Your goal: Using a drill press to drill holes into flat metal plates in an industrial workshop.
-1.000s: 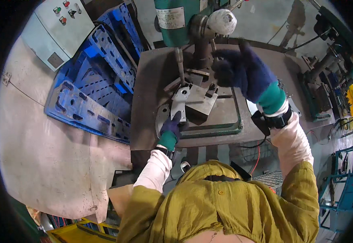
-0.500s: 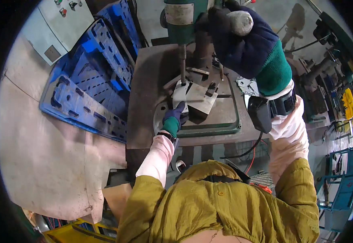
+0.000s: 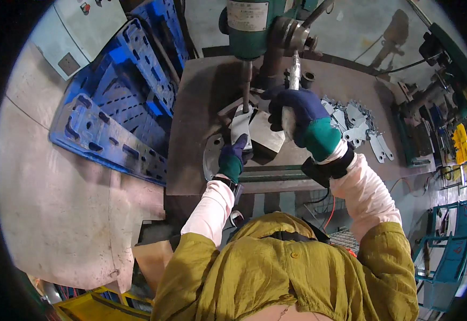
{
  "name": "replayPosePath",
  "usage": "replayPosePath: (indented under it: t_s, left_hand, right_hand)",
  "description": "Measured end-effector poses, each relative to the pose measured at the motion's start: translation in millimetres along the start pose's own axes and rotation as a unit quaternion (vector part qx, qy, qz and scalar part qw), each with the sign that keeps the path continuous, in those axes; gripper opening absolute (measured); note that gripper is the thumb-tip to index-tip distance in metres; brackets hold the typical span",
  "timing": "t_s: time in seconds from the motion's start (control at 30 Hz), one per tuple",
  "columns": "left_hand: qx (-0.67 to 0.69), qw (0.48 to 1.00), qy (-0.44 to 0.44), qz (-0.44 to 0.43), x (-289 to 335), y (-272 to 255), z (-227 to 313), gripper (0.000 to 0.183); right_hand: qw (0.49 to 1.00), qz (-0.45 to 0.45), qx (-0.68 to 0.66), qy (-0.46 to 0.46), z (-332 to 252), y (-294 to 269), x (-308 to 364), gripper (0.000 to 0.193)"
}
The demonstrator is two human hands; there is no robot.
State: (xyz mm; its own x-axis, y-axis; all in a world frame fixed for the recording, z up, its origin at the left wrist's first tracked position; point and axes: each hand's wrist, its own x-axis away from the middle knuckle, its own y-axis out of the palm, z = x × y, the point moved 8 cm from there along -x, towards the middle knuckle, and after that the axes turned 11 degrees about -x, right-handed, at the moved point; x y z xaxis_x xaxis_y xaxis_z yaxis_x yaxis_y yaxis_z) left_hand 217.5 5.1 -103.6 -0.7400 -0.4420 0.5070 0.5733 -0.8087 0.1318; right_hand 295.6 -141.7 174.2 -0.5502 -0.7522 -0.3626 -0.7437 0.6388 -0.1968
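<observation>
In front of me stands a green drill press [image 3: 248,31], its spindle [image 3: 247,88] reaching down to a flat grey metal plate [image 3: 240,125]. My left hand [image 3: 232,158], in a dark blue glove with a green cuff, grips the near end of that plate, the thumb on top. The plate lies beside a metal block [image 3: 266,135] on the press base. Gloved the same way, my right hand [image 3: 300,112] is closed round the grip of the feed lever [image 3: 295,72]. The lever's rounded end shows by the fingers. Where the spindle tip meets the plate is too small to make out.
Loose flat metal plates [image 3: 358,120] lie heaped on the worktable [image 3: 190,123] to the right. Blue plastic pallets [image 3: 105,125] lean at the left, near a grey control cabinet [image 3: 86,35]. More machinery [image 3: 431,101] and blue racks [image 3: 453,235] stand farther right.
My right hand has come down and towards me with the lever, swinging it round and uncovering the lever hub and the heaped plates. My left hand stays on the plate.
</observation>
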Motion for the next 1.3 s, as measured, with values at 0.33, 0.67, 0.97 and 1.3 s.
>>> replayPosePath:
  t_s: [0.33,0.67,0.97,1.3]
  left_hand:
    - [0.028,0.998,0.027,0.05,-21,-1,-20,0.056]
    - [-0.105,0.994,0.015,0.022,-8,0,-7,0.068]
    - [-0.286,0.95,-0.001,0.128,0,-22,7,0.087]
    - [-0.065,0.997,-0.019,0.046,-6,-18,-2,0.057]
  right_hand:
    - [0.933,0.242,-0.177,0.197,66,-22,4,0.019]
    - [0.931,0.305,0.071,0.19,106,-59,4,0.027]
    - [0.896,0.33,0.252,0.156,72,-59,-9,0.028]
    - [0.87,0.376,0.319,0.027,87,-75,-10,0.022]
